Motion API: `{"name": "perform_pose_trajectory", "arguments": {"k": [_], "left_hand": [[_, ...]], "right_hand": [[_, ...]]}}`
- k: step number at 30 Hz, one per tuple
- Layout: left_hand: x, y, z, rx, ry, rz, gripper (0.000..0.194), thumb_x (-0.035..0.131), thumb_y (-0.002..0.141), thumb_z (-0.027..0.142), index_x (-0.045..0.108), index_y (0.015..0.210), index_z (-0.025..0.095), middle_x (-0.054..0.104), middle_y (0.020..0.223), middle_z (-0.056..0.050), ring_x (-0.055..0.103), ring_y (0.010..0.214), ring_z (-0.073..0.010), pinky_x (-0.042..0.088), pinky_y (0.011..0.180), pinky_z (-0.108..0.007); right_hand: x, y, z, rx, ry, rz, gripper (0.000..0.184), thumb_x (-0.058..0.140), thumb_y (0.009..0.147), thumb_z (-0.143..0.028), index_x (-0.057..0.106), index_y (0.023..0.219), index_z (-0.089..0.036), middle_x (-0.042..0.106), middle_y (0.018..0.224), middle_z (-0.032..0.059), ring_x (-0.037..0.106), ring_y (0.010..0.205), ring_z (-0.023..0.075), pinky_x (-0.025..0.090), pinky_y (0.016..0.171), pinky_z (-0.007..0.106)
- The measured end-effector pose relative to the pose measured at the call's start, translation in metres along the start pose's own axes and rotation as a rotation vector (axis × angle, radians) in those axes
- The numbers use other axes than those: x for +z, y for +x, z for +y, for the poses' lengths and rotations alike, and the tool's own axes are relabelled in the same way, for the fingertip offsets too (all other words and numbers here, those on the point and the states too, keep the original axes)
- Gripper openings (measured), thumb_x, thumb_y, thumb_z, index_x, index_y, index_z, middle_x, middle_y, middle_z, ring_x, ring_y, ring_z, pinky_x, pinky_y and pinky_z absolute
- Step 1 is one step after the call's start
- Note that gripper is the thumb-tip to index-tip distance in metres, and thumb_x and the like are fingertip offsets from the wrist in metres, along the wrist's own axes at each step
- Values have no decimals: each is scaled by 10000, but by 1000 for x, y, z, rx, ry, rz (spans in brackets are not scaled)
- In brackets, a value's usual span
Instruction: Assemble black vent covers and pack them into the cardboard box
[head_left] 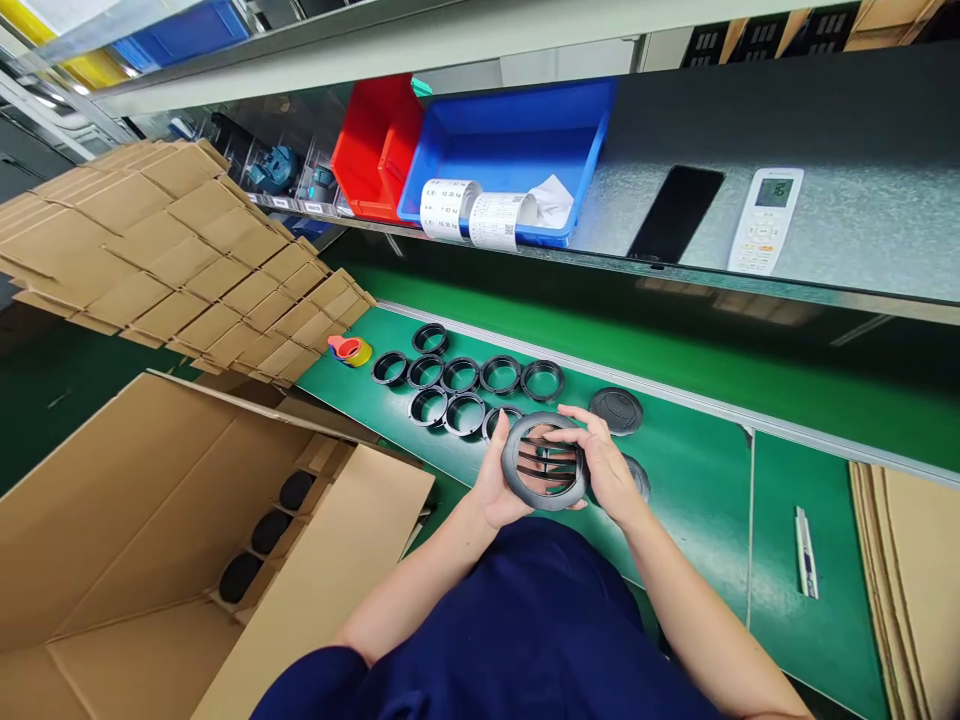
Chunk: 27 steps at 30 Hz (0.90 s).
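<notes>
Between my two hands is a round black air vent (545,503), its slats facing up at me. My left hand (495,487) grips its left rim, thumb along the edge. My right hand (609,468) holds the right side, with fingers reaching over onto the slats. Just beyond, several black rings (461,375) stand in rows on the green table (697,500); one is partly covered by my left hand. A closed round vent (616,410) lies to the right of the rings. Another round black piece (637,478) is partly hidden behind my right hand.
An open cardboard box (97,520) holding round black parts stands left. Folded cardboard (150,250) is stacked behind it. Tape rolls (351,350) sit at the table's left corner, a box cutter (805,553) at right. The shelf above holds a blue bin (517,125), phone (677,213) and remote (765,222).
</notes>
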<state>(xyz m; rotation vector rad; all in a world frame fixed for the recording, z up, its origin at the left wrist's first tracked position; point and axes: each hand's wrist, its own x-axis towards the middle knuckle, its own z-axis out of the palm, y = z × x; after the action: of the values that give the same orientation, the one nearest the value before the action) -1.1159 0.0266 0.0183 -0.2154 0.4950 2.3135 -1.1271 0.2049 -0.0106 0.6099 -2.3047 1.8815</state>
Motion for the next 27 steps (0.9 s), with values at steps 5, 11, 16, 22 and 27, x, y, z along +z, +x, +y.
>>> {"name": "perform_pose_trajectory", "arguments": {"k": [5, 11, 16, 22, 27], "left_hand": [[1, 3, -3, -6, 24, 3, 772, 375, 883, 788, 587, 1242, 139, 567, 1298, -241, 563, 1160, -430, 380, 971, -694], [0, 5, -4, -34, 15, -20, 745, 353, 909, 764, 590, 1241, 139, 570, 1300, -239, 601, 1114, -404, 447, 925, -646], [2, 4, -5, -38, 14, -20, 777, 319, 922, 758, 559, 1295, 120, 598, 1249, -242, 612, 1097, -392, 459, 916, -640], [-23, 2, 3, 48, -43, 217, 730, 373, 905, 768, 626, 1155, 130, 672, 1103, -170, 656, 970, -312, 522, 881, -505], [-60, -5, -4, -67, 7, 455, 645, 504, 873, 732, 662, 1072, 139, 707, 953, -113, 667, 910, -292, 539, 851, -427]], "right_hand": [[-2, -4, 3, 87, 95, 35, 635, 219, 1011, -618, 735, 1063, -252, 508, 1395, 69, 420, 1312, 263, 295, 1143, 473], [-1, -6, 7, 156, 130, 39, 669, 210, 999, -648, 738, 1057, -241, 502, 1401, 70, 412, 1319, 272, 291, 1151, 476], [-1, -7, 10, 148, 124, 23, 656, 185, 1016, -609, 737, 1057, -258, 505, 1389, 59, 421, 1312, 273, 288, 1159, 496], [10, -21, 18, -99, -208, -146, 590, 186, 1020, -586, 469, 1452, -300, 230, 1600, 32, 164, 1464, 295, 233, 1196, 555], [41, -45, 39, -98, -416, -435, 714, 526, 942, -572, 297, 1541, -256, 49, 1641, 96, 29, 1496, 338, 240, 1182, 584]]}}
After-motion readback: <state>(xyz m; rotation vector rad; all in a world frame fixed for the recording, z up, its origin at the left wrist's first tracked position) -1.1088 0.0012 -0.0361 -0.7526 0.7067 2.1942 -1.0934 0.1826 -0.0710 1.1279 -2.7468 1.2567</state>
